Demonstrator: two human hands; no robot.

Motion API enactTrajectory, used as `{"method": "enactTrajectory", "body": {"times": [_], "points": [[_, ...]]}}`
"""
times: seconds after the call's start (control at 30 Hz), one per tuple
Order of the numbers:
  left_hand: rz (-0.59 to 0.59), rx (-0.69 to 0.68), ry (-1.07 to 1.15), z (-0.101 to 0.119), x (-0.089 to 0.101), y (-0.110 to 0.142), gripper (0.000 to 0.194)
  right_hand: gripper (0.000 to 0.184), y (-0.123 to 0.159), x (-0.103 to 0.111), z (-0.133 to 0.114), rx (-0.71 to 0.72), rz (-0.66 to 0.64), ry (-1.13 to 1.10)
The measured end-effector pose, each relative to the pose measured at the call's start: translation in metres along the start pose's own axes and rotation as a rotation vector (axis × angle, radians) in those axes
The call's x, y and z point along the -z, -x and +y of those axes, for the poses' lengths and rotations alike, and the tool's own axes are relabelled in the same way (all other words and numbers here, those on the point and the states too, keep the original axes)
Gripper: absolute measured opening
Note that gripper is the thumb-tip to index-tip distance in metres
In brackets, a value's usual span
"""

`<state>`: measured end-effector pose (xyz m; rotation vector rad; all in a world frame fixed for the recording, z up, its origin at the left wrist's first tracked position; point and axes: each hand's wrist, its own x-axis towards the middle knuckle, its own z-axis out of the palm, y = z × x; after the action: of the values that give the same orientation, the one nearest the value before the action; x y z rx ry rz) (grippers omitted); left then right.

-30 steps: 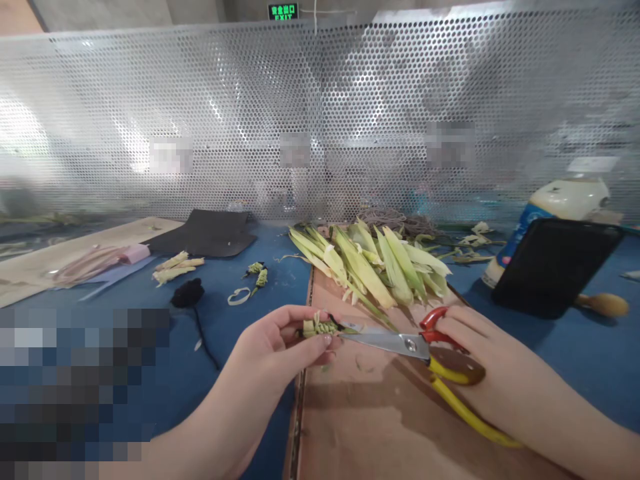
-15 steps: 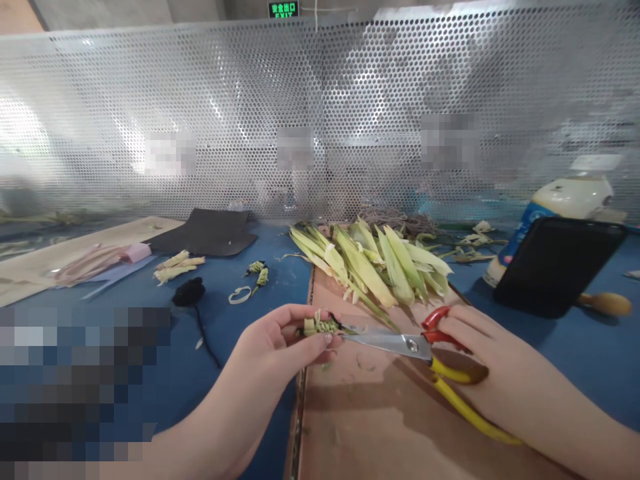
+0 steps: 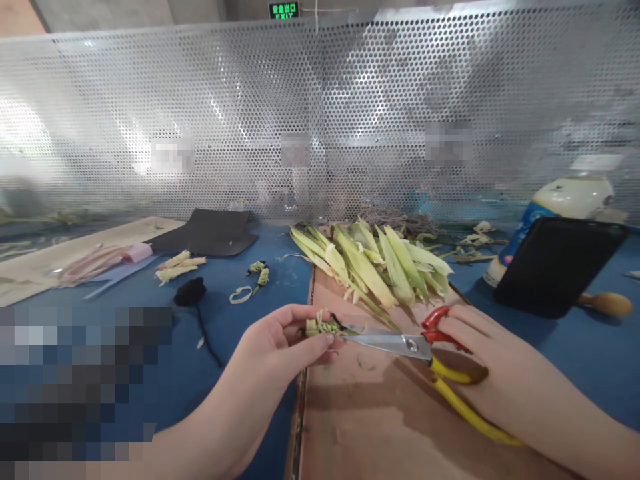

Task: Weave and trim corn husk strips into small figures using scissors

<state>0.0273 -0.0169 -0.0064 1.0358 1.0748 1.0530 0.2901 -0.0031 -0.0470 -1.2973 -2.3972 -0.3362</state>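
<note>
Between the thumb and fingers of my left hand (image 3: 280,353) is a small braided piece of green corn husk (image 3: 327,327), with a dark thread at its right end. My right hand (image 3: 493,353) grips scissors (image 3: 413,345) with red and yellow handles. Their blades are slightly parted and point left, the tips right at the braid's right end. Beyond my hands a pile of pale green corn husks (image 3: 370,263) lies on the brown cardboard (image 3: 380,413). Two similar small braided pieces (image 3: 261,275) rest on the blue table, beside a pale husk ring (image 3: 241,295).
A dark phone (image 3: 557,267) leans against a bottle (image 3: 575,193) at the right, a wooden handle (image 3: 607,305) behind it. To the left are a black thread bundle (image 3: 190,292), husk scraps (image 3: 179,267) and a black sheet (image 3: 205,233). A perforated metal screen (image 3: 240,120) stands across the back.
Very little differs. The braided piece and my left fingers have shifted slightly to the right, while the scissors stay nearly where they were.
</note>
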Motion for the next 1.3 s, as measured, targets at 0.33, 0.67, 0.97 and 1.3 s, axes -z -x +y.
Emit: {"method": "enactTrajectory", "body": {"times": [0.33,0.67,0.97,1.3], "points": [[-0.006,0.007,0.032,0.0010,-0.0005,0.0012,0.022,0.013,0.0007,0.0003,0.0010,0.005,0.026,-0.019],[-0.048,0.006,-0.003,-0.0014,0.0003,-0.0003,0.023,0.012,-0.0010,-0.0010,-0.0007,0.042,0.075,-0.004],[-0.041,0.004,-0.002,-0.0014,0.0004,-0.0004,0.024,0.014,0.0002,-0.0008,0.0011,0.040,0.078,0.001],[-0.045,0.000,0.009,0.0002,-0.0009,-0.0014,0.025,0.017,0.0014,-0.0047,0.0020,0.009,0.086,-0.006]]}}
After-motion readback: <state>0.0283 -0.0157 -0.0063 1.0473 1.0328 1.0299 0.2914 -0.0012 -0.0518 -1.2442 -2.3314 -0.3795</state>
